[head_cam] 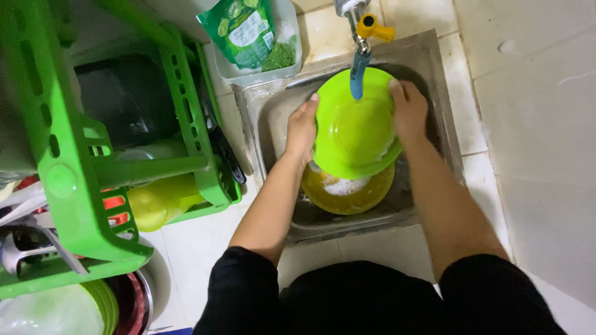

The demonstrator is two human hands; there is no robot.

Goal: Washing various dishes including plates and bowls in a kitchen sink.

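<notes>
Both hands, left hand (302, 128) and right hand (408, 110), clamp opposite rims of the round lime-green plastic plate (355, 127), tilting it under the blue tap spout (358, 73), probably for rinsing.

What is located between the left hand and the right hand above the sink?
In the head view, the green plate lies between the left hand and the right hand; both grip its rim, under the blue tap spout.

Pale tiled floor (534, 124), green rack (74, 186)

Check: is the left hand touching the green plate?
Touching. The head view shows the left hand gripping the green plate at its left rim, fingers wrapped over the edge.
</notes>
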